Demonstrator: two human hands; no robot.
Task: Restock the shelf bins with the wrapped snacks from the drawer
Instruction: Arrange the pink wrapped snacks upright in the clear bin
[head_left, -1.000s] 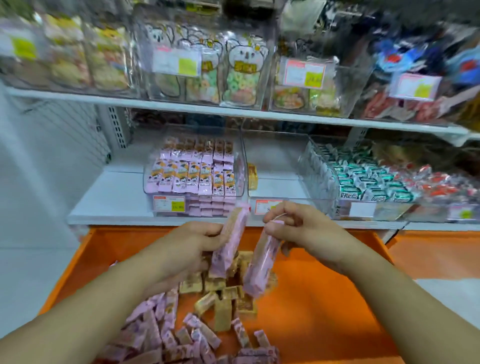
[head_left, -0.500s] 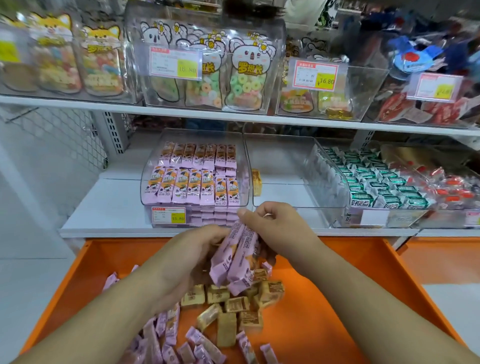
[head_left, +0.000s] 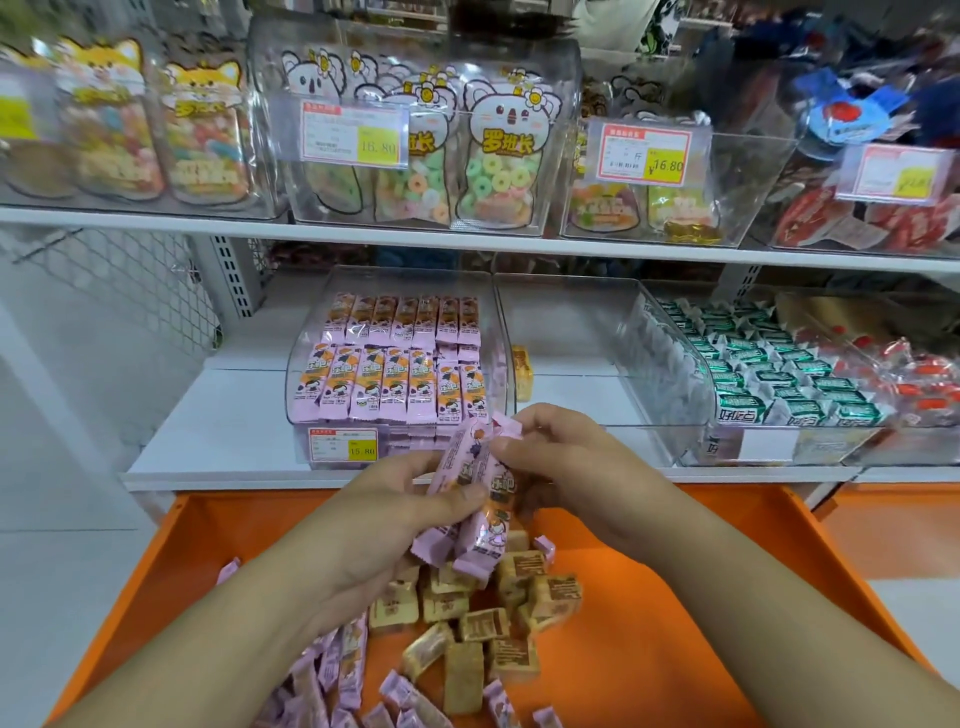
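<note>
Above the orange drawer (head_left: 675, 623), the left hand (head_left: 384, 525) grips two pink wrapped snack bars (head_left: 475, 499) while the right hand (head_left: 566, 457) pinches their top ends, probably squaring them up for the pink-bar bin (head_left: 311, 384) just beyond.

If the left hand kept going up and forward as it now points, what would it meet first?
Probably the front wall of the pink-bar bin: the left hand, holding pink bars, points that way. Depth is unclear.
</note>
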